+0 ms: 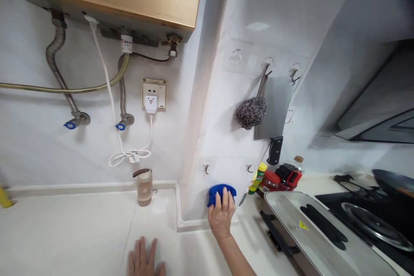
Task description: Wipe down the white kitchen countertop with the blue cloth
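Observation:
My right hand [222,215] presses a blue cloth [221,192] flat against the lower part of the white wall column [197,177], just under two small hooks. Its fingers are bent over the cloth, and part of the cloth shows around them. My left hand [142,261] lies on the white countertop [80,228] with its fingers spread and nothing in it. Beyond that hand, by the wall, stands a clear bottle [144,187] with a brown strap on top.
A steel wool scrubber [251,113] and a cleaver [274,116] hang on the column. At right are jars [270,181], a large lidded electric pan [310,228] and a stove with a glass lid [375,224]. A water heater [97,0] with hoses hangs upper left.

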Demonstrator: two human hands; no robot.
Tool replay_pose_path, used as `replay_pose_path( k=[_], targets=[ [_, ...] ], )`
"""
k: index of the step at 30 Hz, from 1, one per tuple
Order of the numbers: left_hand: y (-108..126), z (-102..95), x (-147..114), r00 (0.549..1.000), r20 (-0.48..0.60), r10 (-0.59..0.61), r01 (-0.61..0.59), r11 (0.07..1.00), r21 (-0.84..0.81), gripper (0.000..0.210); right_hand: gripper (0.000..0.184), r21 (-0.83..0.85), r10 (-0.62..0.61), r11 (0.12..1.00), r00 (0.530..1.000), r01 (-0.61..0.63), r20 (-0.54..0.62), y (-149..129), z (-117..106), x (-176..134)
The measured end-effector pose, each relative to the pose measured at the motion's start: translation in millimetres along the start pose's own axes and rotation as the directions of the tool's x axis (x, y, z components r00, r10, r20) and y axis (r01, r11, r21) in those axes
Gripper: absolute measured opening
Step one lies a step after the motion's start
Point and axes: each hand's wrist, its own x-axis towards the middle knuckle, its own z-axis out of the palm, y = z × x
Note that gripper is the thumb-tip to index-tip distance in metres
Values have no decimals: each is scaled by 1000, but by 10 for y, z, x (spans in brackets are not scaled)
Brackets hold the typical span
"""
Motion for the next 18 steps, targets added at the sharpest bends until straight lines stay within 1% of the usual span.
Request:
replay_pose_path(
  k=[3,5,7,10,13,14,15,16,18],
  targets=[
    [29,-87,19,1000,26,-7,6,1000,20,60,59,30,4,1000,994,-7,110,62,24,-446],
    [46,-136,20,999,35,-5,4,1000,28,60,59,59,23,998,988,-32,155,54,31,-653],
    [58,-178,20,999,39,6,-8,999,35,61,60,64,46,996,984,-58,172,-5,40,-778],
    [70,-229,23,1000,18,26,-27,998,49,63,62,29,89,995,983,-95,158,-159,61,-872],
    [78,-270,31,999,14,32,-33,998,59,66,58,-23,124,992,979,-122,159,-295,71,-957],
    [82,-282,34,999,21,29,-30,998,61,67,55,-37,106,994,978,-101,181,-321,67,-991],
    [85,-293,36,999,32,25,-27,998,62,67,51,-35,62,998,974,-56,218,-337,59,-1025],
    [89,-303,38,999,41,20,-22,998,62,68,49,-13,-9,1000,964,13,265,-344,47,-1054],
    [96,-316,38,999,48,14,-16,998,61,69,47,62,-167,986,923,156,347,-343,9,-1079]
  ],
)
